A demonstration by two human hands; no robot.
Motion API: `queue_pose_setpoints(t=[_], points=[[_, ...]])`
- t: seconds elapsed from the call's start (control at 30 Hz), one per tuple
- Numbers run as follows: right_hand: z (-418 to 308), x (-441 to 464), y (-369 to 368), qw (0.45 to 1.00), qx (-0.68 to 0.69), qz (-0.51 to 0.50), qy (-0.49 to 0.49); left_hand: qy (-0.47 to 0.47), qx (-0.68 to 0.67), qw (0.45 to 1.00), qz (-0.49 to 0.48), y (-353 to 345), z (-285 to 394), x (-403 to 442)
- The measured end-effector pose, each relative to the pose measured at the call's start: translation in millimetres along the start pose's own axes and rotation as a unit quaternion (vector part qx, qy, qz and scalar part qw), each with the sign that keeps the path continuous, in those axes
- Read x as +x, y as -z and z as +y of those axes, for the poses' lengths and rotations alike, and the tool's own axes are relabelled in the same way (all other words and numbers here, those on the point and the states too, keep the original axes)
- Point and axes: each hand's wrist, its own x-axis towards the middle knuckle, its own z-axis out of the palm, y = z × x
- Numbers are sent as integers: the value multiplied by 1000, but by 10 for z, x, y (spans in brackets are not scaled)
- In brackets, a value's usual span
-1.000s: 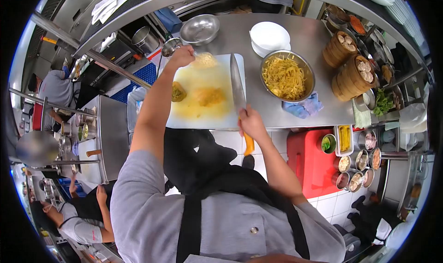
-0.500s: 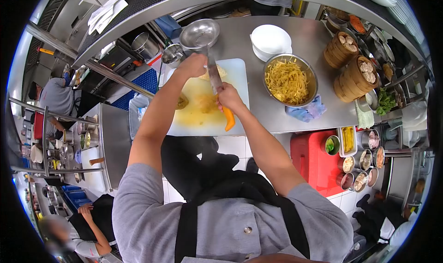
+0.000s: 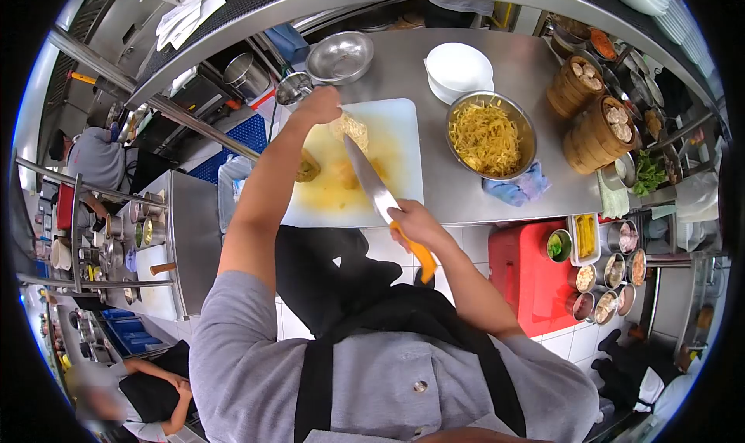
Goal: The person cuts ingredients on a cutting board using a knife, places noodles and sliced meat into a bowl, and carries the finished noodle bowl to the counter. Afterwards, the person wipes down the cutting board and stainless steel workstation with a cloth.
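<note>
Pale food [image 3: 357, 132] lies on the white cutting board [image 3: 405, 121], the left hand [image 3: 318, 105] curled at its left; whether it grips, I cannot tell. The knife [image 3: 368, 175] slants from the food toward the right hand [image 3: 413, 222], clamped around the orange handle [image 3: 420, 254]. Farther right stands a bowl [image 3: 528, 138] of yellow shreds [image 3: 485, 138].

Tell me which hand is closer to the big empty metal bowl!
Left. The left hand is just in front of the bowl, by the back edge of the cutting board. The right hand is farther away, holding the knife near the board's front edge.
</note>
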Motion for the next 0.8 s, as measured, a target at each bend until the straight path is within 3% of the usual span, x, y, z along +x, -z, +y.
queue_pose_setpoints(t=[0.07, 0.13, 0.2, 0.23, 0.27, 0.33, 0.4, 0.53, 0.57, 0.7, 0.73, 0.8], points=[[21, -224, 118, 994, 70, 31, -77, 20, -50, 998, 22, -22, -74, -43], [91, -174, 207, 994, 40, 75, -61, -48, -58, 990, 120, -150, -193, -29], [172, 0, 249, 992, 11, 121, -42, -13, -95, 991, 90, -139, -189, -26], [207, 143, 230, 971, -155, 182, 7, 24, -131, 989, 59, -111, -163, -27], [226, 286, 214, 917, -317, 237, 55, 20, -130, 989, 61, -88, -138, -39], [198, 554, 85, 903, -336, 265, 22, 91, -329, 939, 47, -88, -99, -126], [250, 778, -11, 888, -355, 292, -8, 85, -406, 908, 64, -116, -104, -146], [-18, 946, 74, 821, -452, 338, 90, 23, -576, 808, 117, -11, -15, -288], [-279, 922, 162, 784, -492, 351, 142, 12, -560, 823, 100, 94, 70, -356], [-1244, 1276, 574, 840, -230, 379, 314, -58, -521, 840, 140, 152, 199, -268], [-1366, 1436, 695, 838, -231, 383, 313, -70, -530, 835, 126, 216, 256, -265], [-1547, 1612, 869, 882, -338, 198, 261, -89, -540, 830, 109, 251, 351, -202]])
